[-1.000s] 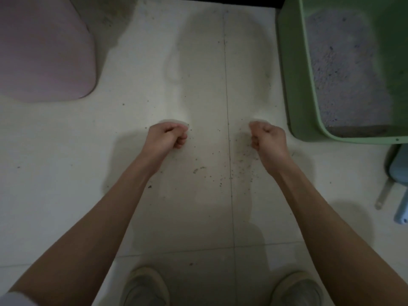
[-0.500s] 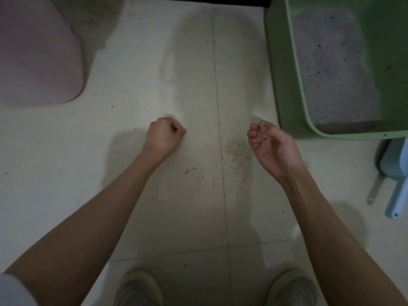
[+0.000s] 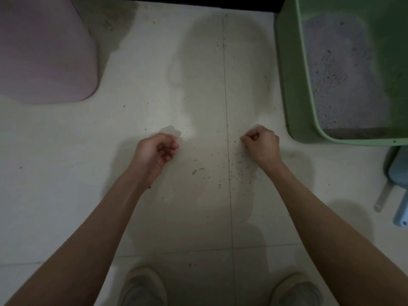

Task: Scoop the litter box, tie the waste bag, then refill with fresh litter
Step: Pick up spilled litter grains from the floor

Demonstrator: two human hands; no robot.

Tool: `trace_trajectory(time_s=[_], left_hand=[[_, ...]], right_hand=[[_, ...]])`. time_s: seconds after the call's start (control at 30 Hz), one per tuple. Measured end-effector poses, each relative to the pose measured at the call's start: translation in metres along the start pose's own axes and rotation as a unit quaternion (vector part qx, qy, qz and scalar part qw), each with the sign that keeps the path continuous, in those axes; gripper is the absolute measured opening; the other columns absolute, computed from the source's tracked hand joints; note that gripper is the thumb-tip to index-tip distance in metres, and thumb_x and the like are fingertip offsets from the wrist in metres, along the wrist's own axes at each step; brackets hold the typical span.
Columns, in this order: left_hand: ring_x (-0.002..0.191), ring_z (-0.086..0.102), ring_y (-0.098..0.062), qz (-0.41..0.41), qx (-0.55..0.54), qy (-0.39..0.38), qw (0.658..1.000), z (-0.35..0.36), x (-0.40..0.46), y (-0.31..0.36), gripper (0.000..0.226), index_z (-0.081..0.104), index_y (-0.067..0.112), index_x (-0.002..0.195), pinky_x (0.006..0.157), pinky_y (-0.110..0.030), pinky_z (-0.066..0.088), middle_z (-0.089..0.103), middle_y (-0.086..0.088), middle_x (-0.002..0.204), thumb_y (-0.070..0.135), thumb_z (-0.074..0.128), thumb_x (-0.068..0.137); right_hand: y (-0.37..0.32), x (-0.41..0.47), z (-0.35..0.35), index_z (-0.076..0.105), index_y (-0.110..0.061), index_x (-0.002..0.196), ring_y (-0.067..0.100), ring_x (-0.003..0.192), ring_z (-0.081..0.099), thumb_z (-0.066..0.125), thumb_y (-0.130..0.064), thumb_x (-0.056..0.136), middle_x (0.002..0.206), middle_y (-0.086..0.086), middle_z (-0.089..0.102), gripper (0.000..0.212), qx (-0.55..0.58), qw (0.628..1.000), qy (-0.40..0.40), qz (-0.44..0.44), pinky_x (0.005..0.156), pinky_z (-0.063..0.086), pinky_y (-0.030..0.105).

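Observation:
A green litter box point(image 3: 293, 80) stands on the floor at the upper right, with pale grey litter point(image 3: 340, 74) inside. A blue scoop point(image 3: 400, 191) lies at the right edge, below the box. My left hand point(image 3: 155, 151) hovers over the floor at centre left, fingers curled into a loose fist with nothing visible in it. My right hand point(image 3: 261, 143) is a closed fist just left of the box's near corner, knuckles up. Scattered litter grains point(image 3: 234, 171) lie on the tiles between my hands.
A pink mat point(image 3: 44, 51) covers the upper left corner. The floor is pale tile with a seam running down the middle point(image 3: 227, 96). My two shoes point(image 3: 143, 288) show at the bottom edge. A dark strip runs along the top.
My right hand turned from palm-up with curled fingers to a knuckles-up closed fist. My left hand loosened slightly and rolled inward. The view shifted a little.

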State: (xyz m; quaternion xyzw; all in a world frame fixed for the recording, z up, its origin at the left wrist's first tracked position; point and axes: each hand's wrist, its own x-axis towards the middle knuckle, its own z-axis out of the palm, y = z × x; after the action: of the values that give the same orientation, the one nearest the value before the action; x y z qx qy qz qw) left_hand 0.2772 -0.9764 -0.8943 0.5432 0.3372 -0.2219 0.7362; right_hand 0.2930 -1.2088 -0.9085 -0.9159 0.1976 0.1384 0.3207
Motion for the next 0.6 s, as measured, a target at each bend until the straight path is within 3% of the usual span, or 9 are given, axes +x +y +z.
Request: trace_trajectory(time_s=[0.07, 0.17, 0.27, 0.3, 0.37, 0.43, 0.47, 0.53, 0.6], left_hand=[[0.055, 0.044, -0.011, 0.045, 0.119, 0.023, 0.992, 0.001, 0.001, -0.005, 0.016, 0.06, 0.008, 0.072, 0.05, -0.018, 0.033, 0.056, -0.002, 0.06, 0.005, 0.053, 0.086], [0.065, 0.05, -0.008, 0.142, 0.34, 0.065, 0.927, 0.005, 0.004, -0.015, 0.008, 0.067, 0.012, 0.081, 0.057, -0.018, 0.038, 0.059, 0.003, 0.071, 0.012, 0.061, 0.086], [0.072, 0.05, -0.012, 0.234, 0.45, 0.066, 0.859, 0.012, 0.011, -0.021, 0.01, 0.069, 0.005, 0.091, 0.068, -0.012, 0.033, 0.055, 0.0, 0.075, 0.012, 0.066, 0.082], [0.071, 0.048, -0.012, 0.255, 0.462, 0.06, 0.848, 0.015, 0.013, -0.022, 0.013, 0.068, 0.003, 0.091, 0.068, -0.011, 0.031, 0.051, 0.0, 0.075, 0.012, 0.068, 0.081], [0.07, 0.046, -0.013, 0.277, 0.483, 0.048, 0.829, 0.021, 0.018, -0.024, 0.017, 0.066, 0.002, 0.09, 0.068, -0.012, 0.031, 0.05, 0.0, 0.077, 0.014, 0.072, 0.078], [0.072, 0.047, -0.013, 0.287, 0.506, 0.042, 0.812, 0.025, 0.022, -0.026, 0.018, 0.066, 0.003, 0.088, 0.069, -0.015, 0.032, 0.053, -0.002, 0.08, 0.016, 0.073, 0.077], [0.073, 0.047, -0.013, 0.294, 0.514, 0.041, 0.805, 0.026, 0.023, -0.027, 0.017, 0.066, 0.004, 0.087, 0.069, -0.017, 0.032, 0.054, -0.002, 0.081, 0.016, 0.073, 0.077], [0.072, 0.046, -0.014, 0.308, 0.522, 0.042, 0.794, 0.027, 0.024, -0.027, 0.013, 0.067, 0.004, 0.084, 0.069, -0.018, 0.031, 0.052, -0.002, 0.079, 0.015, 0.071, 0.079], [0.074, 0.048, -0.018, 0.308, 0.532, 0.043, 0.788, 0.028, 0.024, -0.026, 0.012, 0.068, 0.003, 0.084, 0.069, -0.019, 0.031, 0.051, -0.003, 0.078, 0.014, 0.067, 0.082]], right_hand=[[-0.002, 0.001, 0.003, 0.069, -0.001, 0.095, 0.017, 0.089, 0.056, 0.06, -0.013, 0.089, 0.099, 0.01, 0.067, 0.016, -0.022, 1.0, -0.001, -0.016, 0.076, 0.034, 0.015], [-0.005, 0.002, -0.001, 0.069, -0.001, 0.094, 0.015, 0.085, 0.053, 0.057, -0.013, 0.09, 0.09, 0.006, 0.065, 0.017, -0.039, 0.999, -0.017, -0.032, 0.074, 0.033, 0.015], [-0.003, 0.0, -0.008, 0.065, -0.003, 0.073, 0.013, 0.069, 0.048, 0.058, -0.01, 0.089, 0.068, -0.002, 0.053, 0.018, 0.135, 0.99, -0.027, 0.025, 0.066, 0.037, 0.022], [-0.002, -0.003, -0.012, 0.06, -0.001, 0.069, 0.012, 0.062, 0.045, 0.057, -0.008, 0.089, 0.064, -0.002, 0.049, 0.022, 0.251, 0.965, -0.041, 0.061, 0.063, 0.037, 0.025], [0.001, -0.009, -0.019, 0.054, -0.007, 0.061, 0.013, 0.056, 0.041, 0.05, -0.001, 0.09, 0.061, 0.002, 0.046, 0.029, 0.461, 0.876, -0.091, 0.107, 0.057, 0.033, 0.025], [0.004, -0.013, -0.022, 0.054, -0.013, 0.053, 0.014, 0.058, 0.045, 0.041, 0.002, 0.089, 0.064, 0.005, 0.051, 0.041, 0.561, 0.806, -0.131, 0.133, 0.052, 0.031, 0.022], [0.004, -0.015, -0.022, 0.054, -0.012, 0.053, 0.014, 0.059, 0.047, 0.037, 0.003, 0.088, 0.064, 0.005, 0.054, 0.042, 0.575, 0.794, -0.139, 0.14, 0.052, 0.032, 0.021], [0.003, -0.015, -0.02, 0.052, -0.007, 0.061, 0.014, 0.058, 0.047, 0.034, 0.003, 0.087, 0.059, 0.003, 0.057, 0.033, 0.574, 0.793, -0.135, 0.153, 0.049, 0.034, 0.02], [0.0, -0.014, -0.014, 0.054, -0.006, 0.066, 0.014, 0.056, 0.046, 0.041, 0.0, 0.09, 0.057, 0.003, 0.057, 0.028, 0.499, 0.847, -0.111, 0.146, 0.048, 0.034, 0.02]])
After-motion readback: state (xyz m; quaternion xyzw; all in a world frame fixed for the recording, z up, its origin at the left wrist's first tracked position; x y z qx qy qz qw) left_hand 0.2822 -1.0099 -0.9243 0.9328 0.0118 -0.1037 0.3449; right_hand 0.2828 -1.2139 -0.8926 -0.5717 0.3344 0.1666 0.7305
